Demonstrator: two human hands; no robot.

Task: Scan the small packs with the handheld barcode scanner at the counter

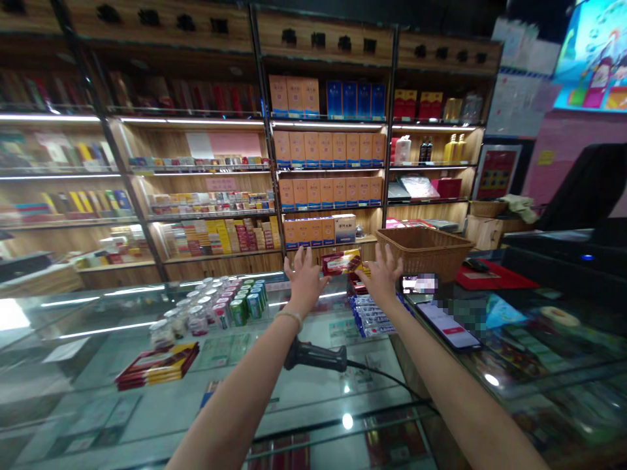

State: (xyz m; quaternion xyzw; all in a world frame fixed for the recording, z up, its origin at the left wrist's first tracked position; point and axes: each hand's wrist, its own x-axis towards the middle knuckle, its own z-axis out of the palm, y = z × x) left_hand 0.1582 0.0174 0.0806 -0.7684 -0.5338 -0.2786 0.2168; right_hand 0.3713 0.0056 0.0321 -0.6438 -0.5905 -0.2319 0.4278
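Note:
A dark red and yellow packet with chocolate pieces pictured on it, seemingly a chocolate bar [337, 262], is between my hands, its printed face towards me. My right hand [385, 277] has its thumb at the packet's right end, other fingers spread. My left hand [306, 281] is beside the left end, fingers apart; whether its thumb touches the packet I cannot tell. Beneath and nearer me lie blue and white wrapped bars [369, 316], partly behind my right forearm. A stack of similar red and yellow packets [159, 365] rests on the glass counter [313, 398] at left.
Several small jars and tubs [215, 303] stand in rows on the counter. A black handheld scanner [318, 358] with a cable lies between my forearms. To the right are a phone [450, 325], a wicker basket [426, 251] and a red mat [494, 275]. Stocked shelves rise behind.

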